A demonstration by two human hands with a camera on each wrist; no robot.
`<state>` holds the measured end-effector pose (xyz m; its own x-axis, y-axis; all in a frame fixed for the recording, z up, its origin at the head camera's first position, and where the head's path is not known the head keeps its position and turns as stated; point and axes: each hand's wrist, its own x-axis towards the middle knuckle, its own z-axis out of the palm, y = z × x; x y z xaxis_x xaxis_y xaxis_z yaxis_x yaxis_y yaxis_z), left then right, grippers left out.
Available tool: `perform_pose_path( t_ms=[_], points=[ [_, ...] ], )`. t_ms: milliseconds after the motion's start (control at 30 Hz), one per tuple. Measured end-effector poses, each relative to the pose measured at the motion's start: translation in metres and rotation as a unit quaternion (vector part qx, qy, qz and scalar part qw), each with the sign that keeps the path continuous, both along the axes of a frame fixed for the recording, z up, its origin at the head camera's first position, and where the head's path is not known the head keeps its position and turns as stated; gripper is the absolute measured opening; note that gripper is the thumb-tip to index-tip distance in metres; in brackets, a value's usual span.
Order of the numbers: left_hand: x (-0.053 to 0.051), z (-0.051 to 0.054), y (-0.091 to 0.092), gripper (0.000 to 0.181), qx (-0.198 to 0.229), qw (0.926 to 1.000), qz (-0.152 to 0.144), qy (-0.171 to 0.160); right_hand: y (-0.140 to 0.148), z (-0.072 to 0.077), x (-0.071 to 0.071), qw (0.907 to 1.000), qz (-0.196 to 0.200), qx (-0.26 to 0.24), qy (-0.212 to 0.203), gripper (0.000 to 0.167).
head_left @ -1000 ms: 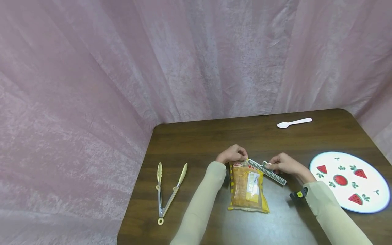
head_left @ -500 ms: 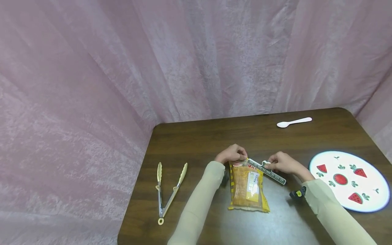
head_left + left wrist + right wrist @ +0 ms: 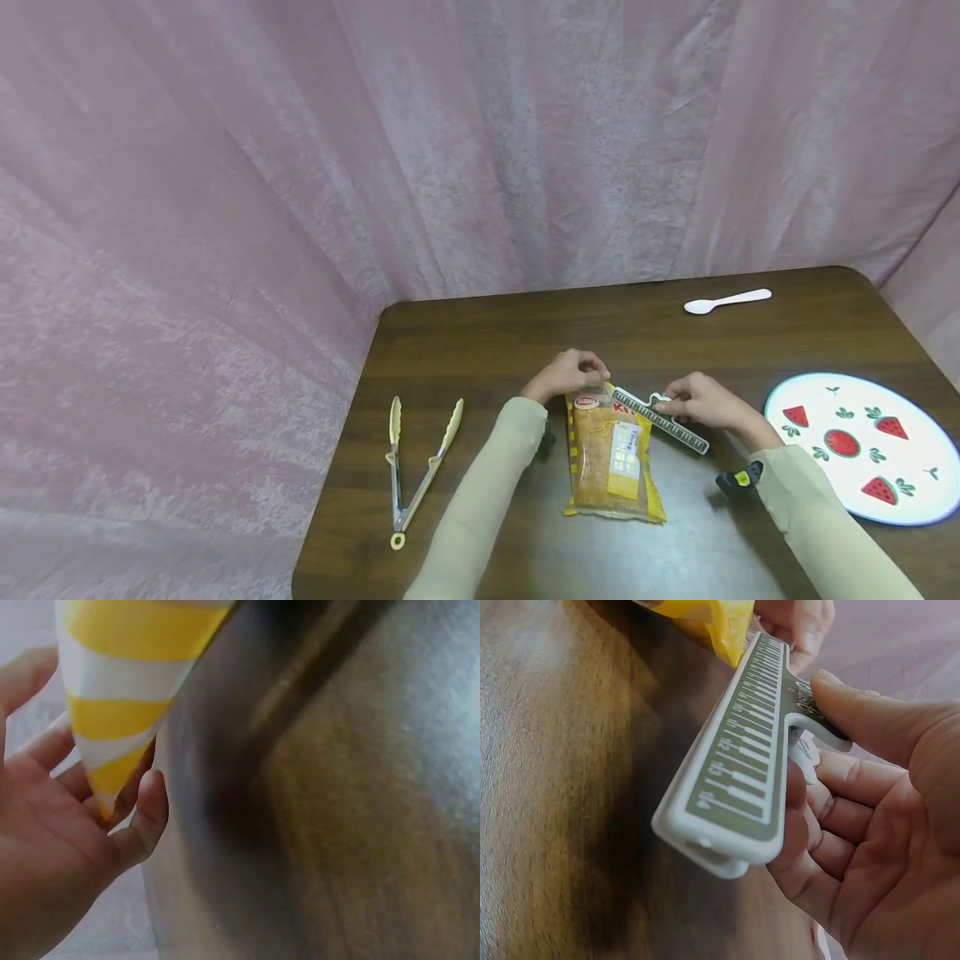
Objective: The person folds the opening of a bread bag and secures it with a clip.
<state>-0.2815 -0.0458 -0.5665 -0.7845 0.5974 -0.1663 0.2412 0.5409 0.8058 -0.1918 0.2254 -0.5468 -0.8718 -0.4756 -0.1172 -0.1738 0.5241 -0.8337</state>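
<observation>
A clear and yellow bag of bread point(image 3: 600, 467) lies on the table, with a white and yellow label on its front. My left hand point(image 3: 568, 373) grips its top edge; in the left wrist view a yellow-and-white striped corner of the bag point(image 3: 124, 682) hangs over the fingers. My right hand point(image 3: 701, 400) pinches the handles of a long bag clip point(image 3: 678, 432), white-rimmed with a dark ruler-like face point(image 3: 735, 750). The clip slants across the bag's upper right corner, its far end reaching the yellow edge. Whether film sits between its jaws is hidden.
Tongs point(image 3: 408, 500) with cream tips lie spread on the left of the brown table point(image 3: 480, 342). A white spoon point(image 3: 727, 302) is at the back right. At the right stands a white plate point(image 3: 825, 400) with a watermelon pattern. A pink curtain point(image 3: 525, 150) hangs behind.
The whole head view has shifted slightly. My left hand has moved a little up and left against the bag's top edge. The clip stays in my right hand at nearly the same slant.
</observation>
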Motion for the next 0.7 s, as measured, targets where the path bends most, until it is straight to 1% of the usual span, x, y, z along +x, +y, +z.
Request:
perform_pose_path(
  t_ms=[33,133,200,300,400,467,533,633,700],
  points=[
    [0.0,0.001,-0.001,0.022,0.006,0.9998,0.015,0.007,0.0,0.0,0.0,1.0,0.0,-0.003,-0.001,0.016],
    [0.0,0.005,-0.006,0.022,0.025,0.9977,0.063,0.001,0.001,0.0,0.0,1.0,0.0,-0.004,-0.003,0.016],
    [0.001,0.007,-0.01,0.022,0.037,0.9952,0.089,-0.02,0.002,-0.001,0.001,1.0,-0.001,-0.003,-0.002,0.016],
    [0.002,0.008,-0.016,0.022,0.054,0.9899,0.116,-0.061,0.003,-0.001,0.002,1.0,-0.003,-0.007,-0.003,0.016],
    [0.003,0.005,-0.022,0.022,0.074,0.9818,0.14,-0.106,0.003,0.0,0.002,0.9999,-0.004,-0.013,-0.005,0.016],
    [0.003,0.003,-0.025,0.024,0.084,0.9761,0.152,-0.131,0.003,-0.001,0.002,0.9999,-0.004,-0.015,-0.005,0.015],
    [0.004,0.001,-0.029,0.025,0.091,0.9715,0.158,-0.152,0.003,-0.001,0.002,0.9999,-0.003,-0.015,-0.003,0.015],
    [0.007,0.001,-0.032,0.027,0.096,0.9666,0.157,-0.179,0.003,0.0,0.002,0.9999,-0.005,-0.016,-0.001,0.015],
    [0.011,0.001,-0.033,0.027,0.098,0.9643,0.151,-0.194,0.004,0.0,0.002,0.9999,-0.007,-0.015,0.0,0.015]
  ],
)
